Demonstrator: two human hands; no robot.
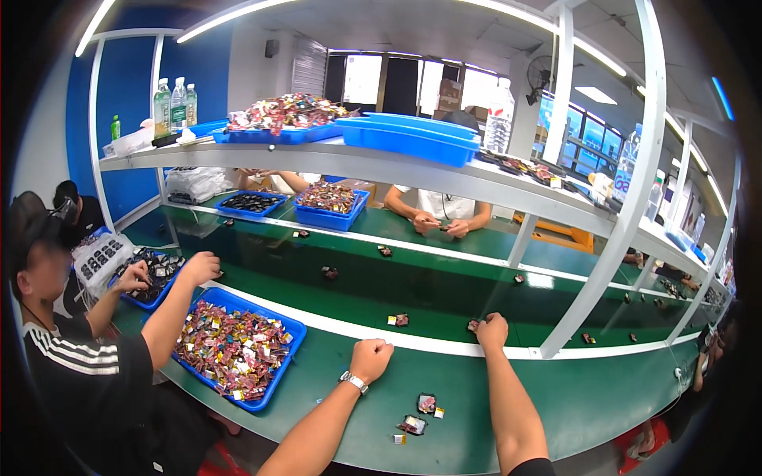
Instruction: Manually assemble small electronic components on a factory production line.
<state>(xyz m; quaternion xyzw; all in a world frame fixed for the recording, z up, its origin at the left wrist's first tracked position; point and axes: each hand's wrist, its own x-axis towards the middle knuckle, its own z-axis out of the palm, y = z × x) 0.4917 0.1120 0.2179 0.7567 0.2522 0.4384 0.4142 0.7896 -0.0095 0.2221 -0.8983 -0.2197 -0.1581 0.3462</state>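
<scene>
My right hand reaches over the white rail to the green belt, its fingers pinched at a small dark-and-reddish circuit board part. My left hand, with a silver watch on the wrist, is closed in a fist above the near green worktop. What is inside that fist, if anything, is hidden. Between my forearms lie two small circuit board assemblies in dark casings, one farther away and one nearer, with yellow-and-white pieces beside them. Another such assembly rests on the belt left of my right hand.
A blue tray heaped with small parts stands left of my left hand. Beside it, a co-worker reaches toward the belt. White posts carry an overhead shelf with blue trays and bottles. Another person's hands work across the belt.
</scene>
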